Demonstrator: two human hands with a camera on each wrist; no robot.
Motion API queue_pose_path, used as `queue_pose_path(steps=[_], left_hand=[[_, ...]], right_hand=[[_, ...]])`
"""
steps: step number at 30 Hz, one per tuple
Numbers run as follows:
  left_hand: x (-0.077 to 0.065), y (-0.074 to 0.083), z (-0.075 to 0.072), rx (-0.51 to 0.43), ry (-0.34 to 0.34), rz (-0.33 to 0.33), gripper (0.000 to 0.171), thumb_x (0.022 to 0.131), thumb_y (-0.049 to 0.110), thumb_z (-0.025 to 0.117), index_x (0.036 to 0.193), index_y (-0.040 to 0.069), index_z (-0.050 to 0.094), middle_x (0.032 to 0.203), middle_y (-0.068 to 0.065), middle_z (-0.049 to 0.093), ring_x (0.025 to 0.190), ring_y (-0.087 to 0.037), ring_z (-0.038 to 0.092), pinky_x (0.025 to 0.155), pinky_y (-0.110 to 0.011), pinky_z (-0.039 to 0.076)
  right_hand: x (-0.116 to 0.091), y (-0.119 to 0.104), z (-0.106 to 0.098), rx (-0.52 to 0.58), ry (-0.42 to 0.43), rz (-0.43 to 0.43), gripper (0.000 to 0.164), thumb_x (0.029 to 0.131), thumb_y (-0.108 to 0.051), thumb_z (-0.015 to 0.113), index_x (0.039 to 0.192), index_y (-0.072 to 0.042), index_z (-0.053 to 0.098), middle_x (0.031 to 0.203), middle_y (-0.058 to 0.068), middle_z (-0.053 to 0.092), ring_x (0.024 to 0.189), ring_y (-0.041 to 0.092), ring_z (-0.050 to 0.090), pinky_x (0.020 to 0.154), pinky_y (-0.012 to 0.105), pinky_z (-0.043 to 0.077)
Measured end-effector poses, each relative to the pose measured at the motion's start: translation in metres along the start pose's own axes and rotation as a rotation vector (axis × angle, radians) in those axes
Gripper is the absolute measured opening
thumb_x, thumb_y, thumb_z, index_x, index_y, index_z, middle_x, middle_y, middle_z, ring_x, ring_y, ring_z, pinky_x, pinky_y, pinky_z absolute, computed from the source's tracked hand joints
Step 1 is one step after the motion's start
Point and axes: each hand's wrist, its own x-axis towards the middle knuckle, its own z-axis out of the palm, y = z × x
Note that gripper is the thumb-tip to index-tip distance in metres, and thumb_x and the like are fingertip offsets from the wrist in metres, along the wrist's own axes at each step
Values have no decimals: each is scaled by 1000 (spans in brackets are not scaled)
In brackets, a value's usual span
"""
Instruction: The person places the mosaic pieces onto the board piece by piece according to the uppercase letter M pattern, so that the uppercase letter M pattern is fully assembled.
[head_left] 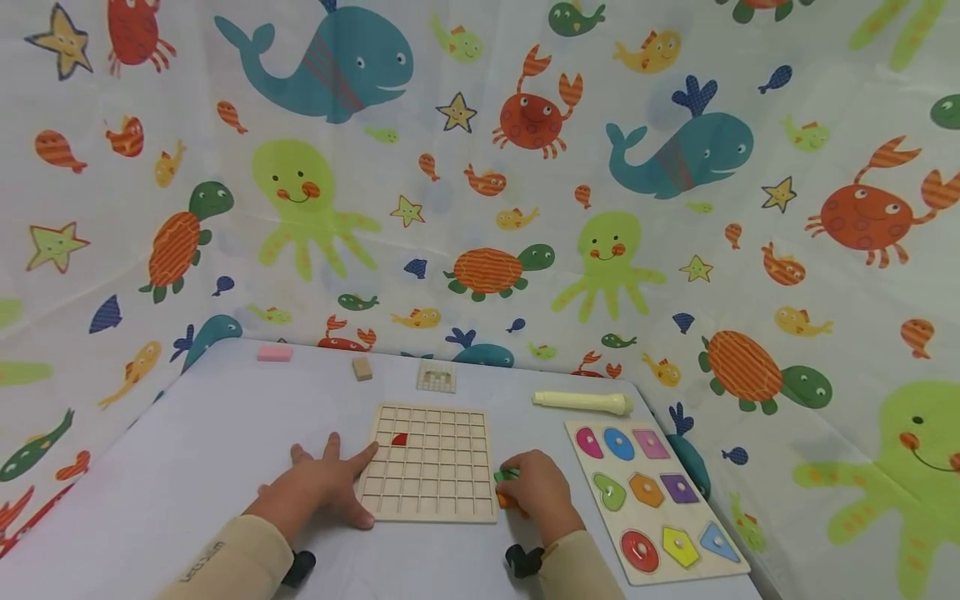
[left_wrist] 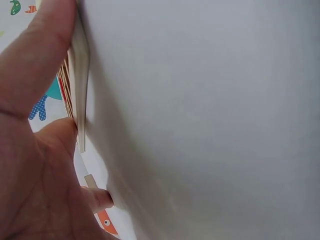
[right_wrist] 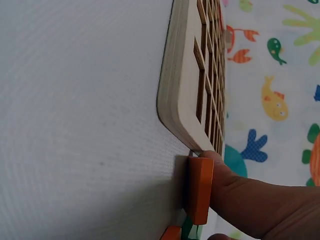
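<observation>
A square wooden grid board [head_left: 429,522] lies on the table, with one red quarter-round piece [head_left: 400,439] in a cell near its upper left. My left hand [head_left: 324,485] rests at the board's left side, fingers spread; in the left wrist view its thumb and a finger touch the board's edge [left_wrist: 80,100]. At the board's right edge, my right hand [head_left: 538,492] curls its fingers around small green [head_left: 507,474] and orange blocks [right_wrist: 201,190]. In the right wrist view a digit presses behind one orange block, close to the board's corner; the fingers' far side is hidden.
Right of the board lies a wooden shape puzzle [head_left: 633,521] with knobbed coloured pieces. A pale yellow microphone-shaped stick [head_left: 581,402] lies above it. Along the back are a pink block [head_left: 274,353], a small wooden block [head_left: 362,368] and a small slotted wooden piece [head_left: 437,376]. A patterned curtain hangs behind.
</observation>
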Motion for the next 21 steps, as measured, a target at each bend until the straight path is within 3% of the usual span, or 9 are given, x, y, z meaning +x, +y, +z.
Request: queue_pose_path(steps=[12,21], left_hand=[[0,0,0,-30,0,-16,129,55,65,99,165,38,37,175,-30,5,148,-78,-8,95,-102,11],[3,-2,3,-32,3,-19,130,53,66,99,165,39,37,175,-30,5,148,-78,-8,95,-102,11]], right_hand=[[0,-1,-1,-4,13,-9,24,83,-22,89,104,-12,82,98,2,74,86,22,59,76,41,58],[-4,-10,0,19,117,-24,36,86,-26,88,120,-14,81,110,6,68,93,21,58,86,42,60]])
